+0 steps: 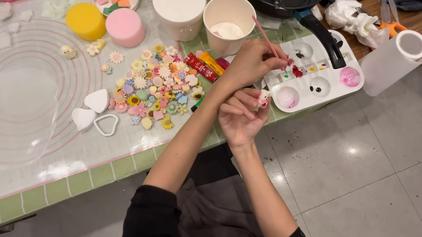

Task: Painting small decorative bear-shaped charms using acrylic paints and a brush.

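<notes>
Pinching a thin pink brush (266,36), the left hand (251,65) keeps its grip closed on the handle, at 12 o'clock from the right hand (240,119). The right grip is curled tight around a small white figurine (264,99). Both hover at the tabletop (126,167) edge; a white palette (331,87) lies at 3 o'clock, pastel flower charms (156,88) at 9 o'clock.

A green-tiled table (126,167) fills the left of the frame under a clear silicone mat (11,106). Small flower charms (156,88) lie at upper centre, a white paint palette (313,80) at upper right.
</notes>
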